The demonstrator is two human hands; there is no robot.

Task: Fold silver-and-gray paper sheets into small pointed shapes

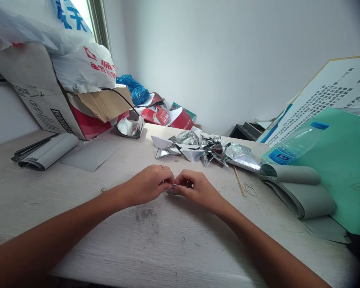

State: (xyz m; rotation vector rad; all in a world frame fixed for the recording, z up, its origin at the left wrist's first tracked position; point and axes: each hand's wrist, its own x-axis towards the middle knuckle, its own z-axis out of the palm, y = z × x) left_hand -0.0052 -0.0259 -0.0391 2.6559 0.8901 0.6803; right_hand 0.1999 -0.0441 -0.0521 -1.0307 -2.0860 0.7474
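Observation:
Near the middle of the table, my left hand (151, 183) and my right hand (196, 186) meet with fingertips nearly touching. Both pinch a small folded piece of silvery foil paper (173, 191), mostly hidden behind the fingers. A ring sits on a finger of my left hand. Just beyond my hands lies a pile of folded silver foil paper pieces (192, 154). A thin wooden stick (239, 181) and some loose rubber bands (250, 189) are to the right of my right hand.
Bent stacks of grey-backed foil sheets lie at left (52, 151) and right (309, 194). One flat grey sheet (91, 155) rests near the left stack. A cardboard box (45, 96) stands back left. A plastic bottle (300, 144) leans on a green board (351, 168) at right.

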